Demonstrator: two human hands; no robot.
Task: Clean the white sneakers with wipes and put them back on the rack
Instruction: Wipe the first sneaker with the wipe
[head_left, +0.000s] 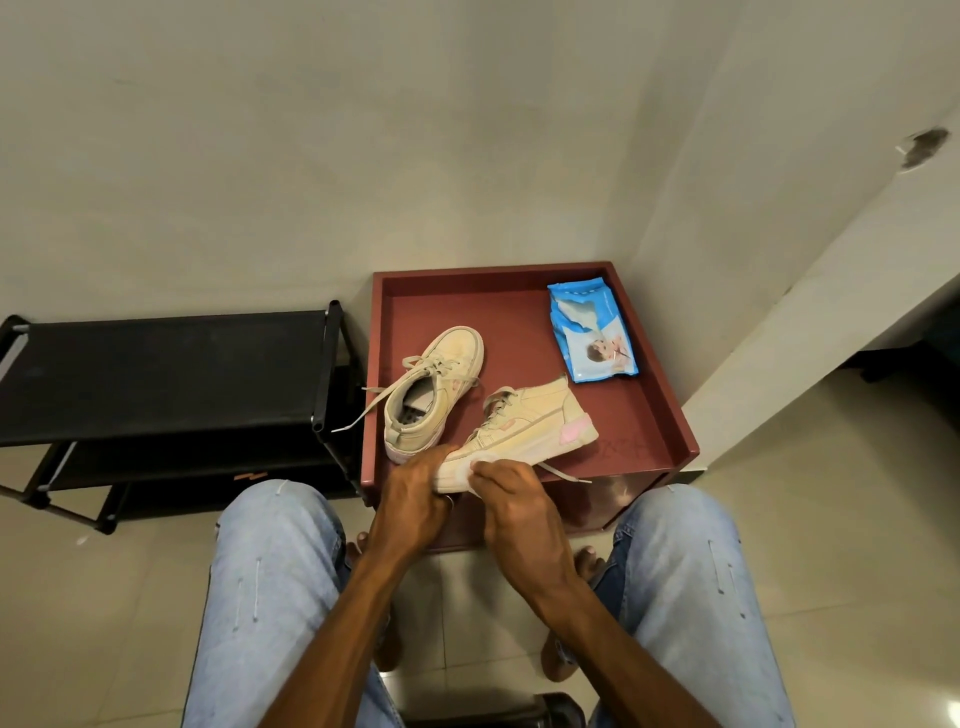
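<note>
The person sits facing a low red counter (519, 317) with a raised rim, set in a corner of the wall. Both white sneakers are on it.

The left hand (415, 499) curls its fingers round the toe of the nearer sneaker (524, 426) and grips it. This sneaker is turned side-on at the counter's front edge, with its toe toward the person and its heel, which has a pink patch, pointing right. One of its laces trails over the front rim. The right hand (519, 514) has its fingers bunched, pinching a white wipe (464, 469) against the side of the sole near the toe.

The second sneaker (436, 384) stands upright just behind and to the left, its opening facing up and its toe toward the wall. A loose lace hangs off the counter's left side. I cannot tell if the two sneakers touch.

A blue pack of wipes (592, 332) lies flat in the far right corner of the counter, well apart from the sneakers.

A black shoe rack (166, 374) stands just left of the counter. The person's knees, in light blue jeans (270, 571), are spread over the tiled floor (831, 519).
</note>
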